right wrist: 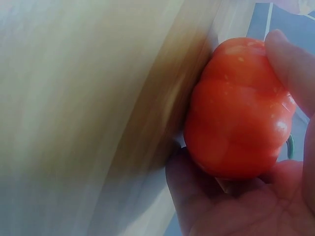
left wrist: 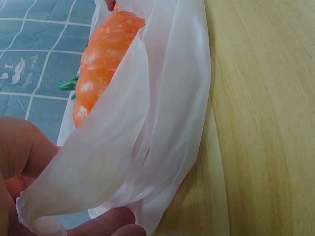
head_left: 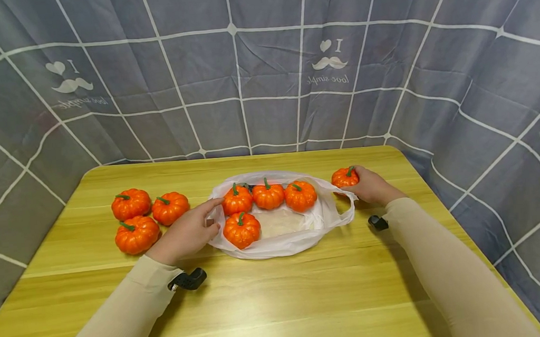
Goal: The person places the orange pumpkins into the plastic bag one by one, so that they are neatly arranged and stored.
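The grey curtain (head_left: 266, 63) bears repeated, mirror-reversed white prints: letter "I" (head_left: 339, 45), heart symbol (head_left: 325, 45), moustache symbol (head_left: 324, 63) and wording "love simple" (head_left: 327, 80). The right-edge print is partly cut off.

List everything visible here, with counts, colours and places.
Gridded fabric curtain: one visible expanse, grey-blue, background
Wood-grain table: one, yellow, before the curtain
Thin plastic carrier bag: one, white, mid-table, open
Ribbed round pumpkins, green stems: three, orange, table's left
Bagged pumpkins: four, orange, inside the bag
Separate pumpkin: one, orange, right of the bag
Unclear patch: one, dark, bag's far side
Wrist devices: two, black, one per wrist
Long sleeves: two, beige, both arms
Left grip: one, bare, holding bag's left edge
Right grip: one, bare, around separate pumpkin
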`<state>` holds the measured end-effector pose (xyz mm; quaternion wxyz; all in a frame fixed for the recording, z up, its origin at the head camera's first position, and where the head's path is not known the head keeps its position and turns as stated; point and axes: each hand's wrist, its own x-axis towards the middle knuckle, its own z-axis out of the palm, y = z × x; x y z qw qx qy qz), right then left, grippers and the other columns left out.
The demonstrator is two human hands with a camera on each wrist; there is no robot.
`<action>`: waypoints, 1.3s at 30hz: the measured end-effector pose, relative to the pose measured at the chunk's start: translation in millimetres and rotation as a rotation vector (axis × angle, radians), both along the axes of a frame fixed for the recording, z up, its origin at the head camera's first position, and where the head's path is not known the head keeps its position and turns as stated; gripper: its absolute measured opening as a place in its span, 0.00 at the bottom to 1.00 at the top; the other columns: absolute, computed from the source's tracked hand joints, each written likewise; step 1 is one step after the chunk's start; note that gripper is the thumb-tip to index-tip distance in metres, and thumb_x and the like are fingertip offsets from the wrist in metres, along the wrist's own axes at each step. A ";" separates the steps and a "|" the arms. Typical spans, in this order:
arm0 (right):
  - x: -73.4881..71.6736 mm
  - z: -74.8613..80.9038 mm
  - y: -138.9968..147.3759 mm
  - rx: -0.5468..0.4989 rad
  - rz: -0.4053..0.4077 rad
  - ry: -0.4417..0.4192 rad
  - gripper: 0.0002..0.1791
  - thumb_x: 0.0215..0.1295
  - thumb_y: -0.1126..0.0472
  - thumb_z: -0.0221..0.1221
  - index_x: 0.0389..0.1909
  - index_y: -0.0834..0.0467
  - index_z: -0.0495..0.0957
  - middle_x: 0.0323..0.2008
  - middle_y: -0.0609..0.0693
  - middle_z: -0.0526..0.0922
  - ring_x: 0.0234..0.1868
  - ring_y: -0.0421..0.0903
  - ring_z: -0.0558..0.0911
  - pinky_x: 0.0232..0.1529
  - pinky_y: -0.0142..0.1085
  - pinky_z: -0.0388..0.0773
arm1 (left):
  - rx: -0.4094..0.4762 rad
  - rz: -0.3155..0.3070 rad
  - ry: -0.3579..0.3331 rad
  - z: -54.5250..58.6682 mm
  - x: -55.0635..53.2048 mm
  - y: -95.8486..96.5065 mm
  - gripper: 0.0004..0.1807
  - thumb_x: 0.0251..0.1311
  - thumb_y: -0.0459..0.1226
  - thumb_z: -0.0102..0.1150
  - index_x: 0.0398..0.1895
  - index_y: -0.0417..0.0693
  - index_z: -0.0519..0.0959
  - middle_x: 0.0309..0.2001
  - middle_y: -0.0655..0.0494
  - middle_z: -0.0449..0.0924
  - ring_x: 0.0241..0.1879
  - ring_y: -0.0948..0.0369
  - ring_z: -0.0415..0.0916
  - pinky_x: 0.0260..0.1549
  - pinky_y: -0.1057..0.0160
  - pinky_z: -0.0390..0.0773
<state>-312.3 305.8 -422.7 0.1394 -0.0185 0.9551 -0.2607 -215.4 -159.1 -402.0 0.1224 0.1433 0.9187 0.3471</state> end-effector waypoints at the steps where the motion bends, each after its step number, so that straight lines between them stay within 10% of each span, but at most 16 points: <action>1: -0.2 -0.1 0.3 0.000 -0.002 -0.003 0.51 0.74 0.44 0.62 0.80 0.72 0.50 0.73 0.73 0.67 0.71 0.69 0.71 0.77 0.59 0.66 | 0.000 0.002 0.001 0.3 0.2 0.1 0.36 0.73 0.35 0.55 0.83 0.48 0.60 0.80 0.38 0.61 0.69 0.40 0.75 0.59 0.47 0.84; 25: -0.4 -1.5 -0.8 -0.014 0.005 -0.006 0.50 0.72 0.43 0.63 0.79 0.72 0.53 0.72 0.72 0.68 0.70 0.68 0.72 0.76 0.59 0.67 | -0.011 -0.010 0.031 4.0 1.5 -0.5 0.36 0.72 0.34 0.54 0.82 0.45 0.61 0.78 0.37 0.64 0.68 0.40 0.77 0.61 0.45 0.82; 30: -0.3 -0.9 -1.2 -0.021 -0.001 -0.005 0.51 0.72 0.42 0.63 0.79 0.71 0.53 0.72 0.71 0.69 0.69 0.67 0.73 0.75 0.58 0.69 | -0.032 -0.006 0.036 4.1 0.3 0.0 0.36 0.70 0.32 0.53 0.82 0.45 0.62 0.75 0.37 0.69 0.43 0.50 0.84 0.38 0.58 0.83; 33: 1.3 1.0 -1.1 -0.018 0.009 0.004 0.50 0.72 0.42 0.64 0.78 0.71 0.55 0.70 0.71 0.71 0.67 0.66 0.74 0.73 0.58 0.71 | -0.038 -0.004 0.035 3.8 -0.4 0.4 0.36 0.70 0.30 0.51 0.82 0.46 0.62 0.71 0.38 0.73 0.23 0.58 0.70 0.27 0.63 0.73; 39: 0.5 7.7 5.6 -0.052 0.012 0.061 0.46 0.69 0.42 0.66 0.73 0.71 0.62 0.64 0.69 0.77 0.60 0.64 0.79 0.67 0.56 0.78 | -0.044 -0.001 0.043 4.4 0.0 0.3 0.35 0.70 0.30 0.50 0.82 0.47 0.62 0.68 0.40 0.73 0.19 0.59 0.60 0.27 0.61 0.70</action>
